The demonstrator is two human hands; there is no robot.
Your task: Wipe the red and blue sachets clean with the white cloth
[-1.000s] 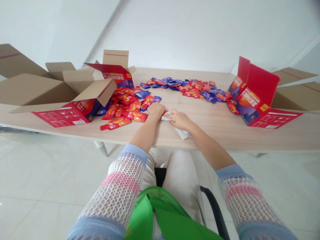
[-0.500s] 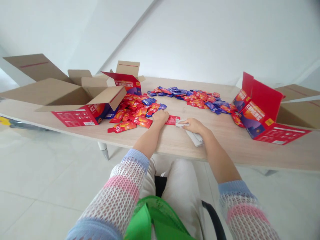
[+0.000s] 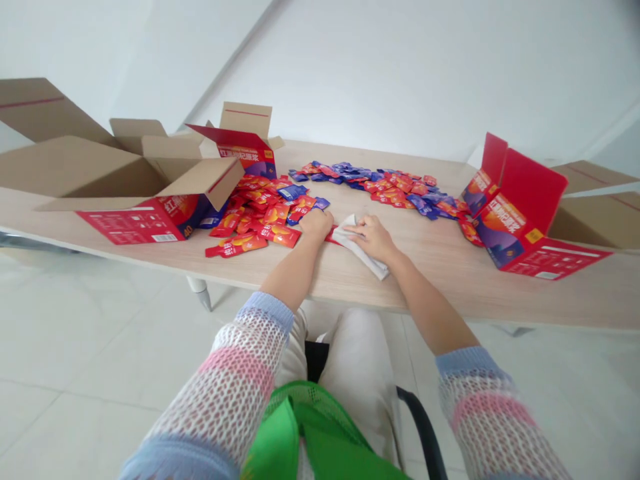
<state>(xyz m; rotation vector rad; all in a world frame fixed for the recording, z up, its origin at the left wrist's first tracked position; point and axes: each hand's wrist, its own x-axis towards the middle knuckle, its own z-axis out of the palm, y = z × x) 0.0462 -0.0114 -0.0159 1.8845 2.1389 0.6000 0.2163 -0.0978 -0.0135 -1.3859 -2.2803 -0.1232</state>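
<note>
In the head view, a folded white cloth point(image 3: 367, 252) lies on the counter point(image 3: 430, 267), its long axis going down to the right toward the front edge. The right hand point(image 3: 373, 239) is spread and presses on it. The left hand point(image 3: 317, 225) is curled beside a red sachet point(image 3: 333, 235); whether it pinches anything cannot be seen.

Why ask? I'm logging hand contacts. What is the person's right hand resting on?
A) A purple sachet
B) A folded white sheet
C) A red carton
B: the right hand lies on top of the folded white sheet, with the sheet showing beyond it on both sides.
</note>
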